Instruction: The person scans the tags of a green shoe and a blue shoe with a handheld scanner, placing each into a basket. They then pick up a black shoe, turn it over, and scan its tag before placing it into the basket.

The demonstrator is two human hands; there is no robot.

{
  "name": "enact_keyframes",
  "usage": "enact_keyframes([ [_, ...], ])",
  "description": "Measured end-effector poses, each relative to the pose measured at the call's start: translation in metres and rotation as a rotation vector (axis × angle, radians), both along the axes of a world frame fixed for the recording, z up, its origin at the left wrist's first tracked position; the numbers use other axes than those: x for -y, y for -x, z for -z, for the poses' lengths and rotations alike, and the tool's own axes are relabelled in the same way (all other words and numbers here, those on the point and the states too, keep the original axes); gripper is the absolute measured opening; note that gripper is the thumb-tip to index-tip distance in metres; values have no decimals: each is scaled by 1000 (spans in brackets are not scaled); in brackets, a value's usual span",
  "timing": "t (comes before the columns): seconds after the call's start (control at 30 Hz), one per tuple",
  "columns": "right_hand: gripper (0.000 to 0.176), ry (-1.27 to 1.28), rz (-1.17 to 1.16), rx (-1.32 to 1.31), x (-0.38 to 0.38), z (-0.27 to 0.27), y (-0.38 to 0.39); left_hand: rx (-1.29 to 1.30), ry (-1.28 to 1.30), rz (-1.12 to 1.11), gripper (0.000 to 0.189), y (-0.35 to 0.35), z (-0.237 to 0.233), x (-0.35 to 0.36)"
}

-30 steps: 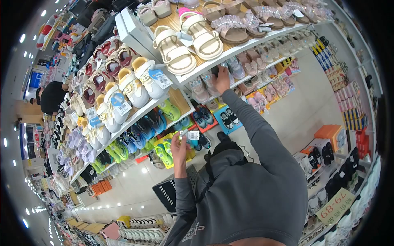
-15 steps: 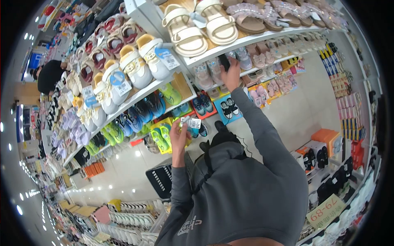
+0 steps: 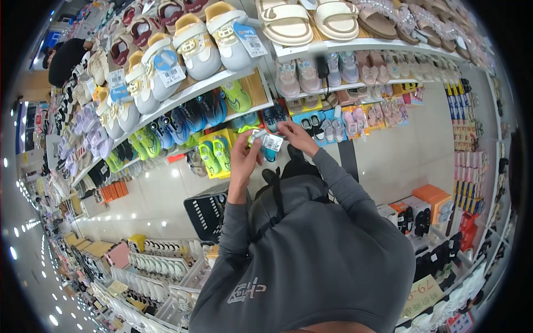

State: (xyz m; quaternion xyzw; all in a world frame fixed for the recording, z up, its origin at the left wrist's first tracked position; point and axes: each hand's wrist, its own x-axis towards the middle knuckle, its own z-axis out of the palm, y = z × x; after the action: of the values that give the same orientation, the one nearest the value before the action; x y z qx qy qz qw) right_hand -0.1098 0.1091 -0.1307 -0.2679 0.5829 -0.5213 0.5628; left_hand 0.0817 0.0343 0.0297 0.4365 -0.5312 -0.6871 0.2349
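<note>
My left hand (image 3: 244, 161) pinches a white barcode tag (image 3: 267, 141) in front of my body. A grey-white bit of plastic shows at the tag's upper left corner. From the other side comes my right hand (image 3: 297, 136), its slightly bent fingers close to the tag's right end and holding nothing visible. Farther up, a small black object (image 3: 322, 67) with a dark cable hangs in front of the glittery children's shoes (image 3: 348, 67). Below the tag, teal shoes (image 3: 270, 154) are partly hidden by it and my hands.
White-and-grey children's shoes (image 3: 194, 50) with blue tags line the left shelf. Cream sandals (image 3: 286, 25) stand on the upper shelf. Neon-yellow shoes (image 3: 214, 155) sit in a yellow box below. A black basket (image 3: 204, 215) stands on the floor to my left. Orange boxes (image 3: 432, 195) are at right.
My right hand has let go of the black object by the shelf and come down beside the tag. My left hand still holds the tag, slightly higher in view.
</note>
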Motion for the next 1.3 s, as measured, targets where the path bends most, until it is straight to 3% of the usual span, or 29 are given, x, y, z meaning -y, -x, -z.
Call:
enact_keyframes([
  [0.13, 56, -151, 30, 340, -10, -36, -17, -78, -47, 32, 33, -2, -12, 1],
  [0.23, 63, -142, -64, 707, -6, -18, -17, -149, -81, 56, 31, -7, -19, 1],
  [0.47, 81, -115, -138, 915, -11, -56, -17, -274, -110, 106, 25, -27, -25, 9],
  [0.57, 79, -121, -184, 994, -14, -63, -15, -345, -144, 129, 24, -40, -21, 11],
  [0.77, 65, -21, -111, 898, -14, -64, -12, -278, -7, 110, 46, -43, -28, 11],
  [0.8, 60, -12, -70, 911, -14, -66, -11, -254, -8, 96, 62, -43, -27, 11],
  [0.9, 56, -14, 22, 789, -15, -75, -8, -281, 19, 44, 68, -44, -29, 10],
  [1.13, 50, 47, 159, 547, -15, -93, -8, -317, -22, -117, 68, -51, -23, 3],
  [1.3, 48, 73, 248, 353, -16, -101, -14, -225, -3, -110, 64, -73, 15, 3],
])
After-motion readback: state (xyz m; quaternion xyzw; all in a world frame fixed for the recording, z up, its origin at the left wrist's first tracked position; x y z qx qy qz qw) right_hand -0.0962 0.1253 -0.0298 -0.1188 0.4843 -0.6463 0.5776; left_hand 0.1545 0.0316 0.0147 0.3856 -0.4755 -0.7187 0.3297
